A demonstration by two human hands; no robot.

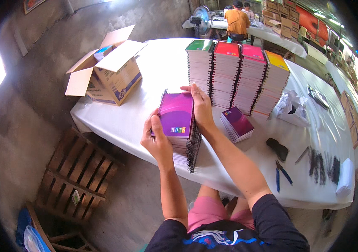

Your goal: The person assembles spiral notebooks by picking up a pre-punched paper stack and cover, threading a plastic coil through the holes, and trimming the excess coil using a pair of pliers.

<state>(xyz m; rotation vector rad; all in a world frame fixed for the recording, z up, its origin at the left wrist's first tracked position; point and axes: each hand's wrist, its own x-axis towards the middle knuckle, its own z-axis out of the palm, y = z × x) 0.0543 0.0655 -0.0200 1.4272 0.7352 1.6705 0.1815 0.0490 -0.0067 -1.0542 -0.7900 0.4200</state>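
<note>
A spiral-bound notebook with a purple cover (177, 111) is between my two hands at the top of a stack of notebooks (184, 153). My left hand (157, 136) grips its left edge, thumb on the cover. My right hand (202, 107) is closed along its upper right edge. Black coils show on the notebook's left side, while coils lower in the stack face right. Whether it rests on the stack or is slightly lifted I cannot tell. Beside my right forearm lies a small pile of unbound purple-covered books (237, 124).
Tall notebook stacks in green (200, 63), red (226, 71), pink (251, 75) and yellow (274, 80) stand behind. An open carton (114, 82) sits at left. Pliers (282, 175), a dark pad-like object (277, 149) and loose black coils (319, 168) lie right. A person (236, 21) sits far back.
</note>
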